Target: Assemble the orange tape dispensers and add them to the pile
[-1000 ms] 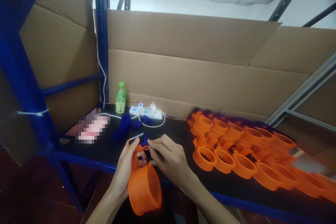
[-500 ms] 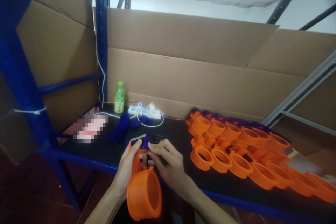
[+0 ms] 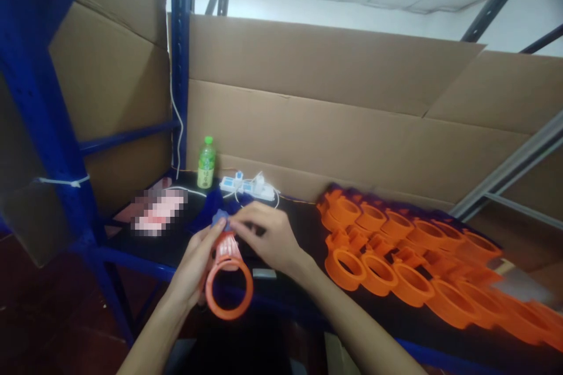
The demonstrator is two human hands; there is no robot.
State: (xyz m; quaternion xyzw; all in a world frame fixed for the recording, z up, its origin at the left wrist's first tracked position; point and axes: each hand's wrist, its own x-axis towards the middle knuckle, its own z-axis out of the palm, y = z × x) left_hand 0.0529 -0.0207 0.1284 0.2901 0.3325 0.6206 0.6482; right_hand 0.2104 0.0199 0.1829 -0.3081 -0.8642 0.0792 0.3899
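Note:
My left hand point(image 3: 193, 266) grips an orange plastic ring part point(image 3: 229, 281) by its ribbed neck, with the round opening facing me. My right hand point(image 3: 264, 237) pinches a small blue piece point(image 3: 219, 220) at the top end of that orange part. Both hands are over the front edge of the black shelf top point(image 3: 303, 228). The blue piece is mostly covered by my fingers.
Several orange ring parts point(image 3: 396, 252) lie in rows on the right of the shelf top. A green bottle point(image 3: 206, 162), a white power strip point(image 3: 247, 186) with cables and a blurred pink item point(image 3: 158, 214) are at the back left. Cardboard sheets point(image 3: 316, 105) and blue rack posts point(image 3: 180, 58) surround it.
The orange part has been lifted and turned, its opening now facing me instead of to the side. Both hands rose and moved slightly away from me, still pinching the blue piece.

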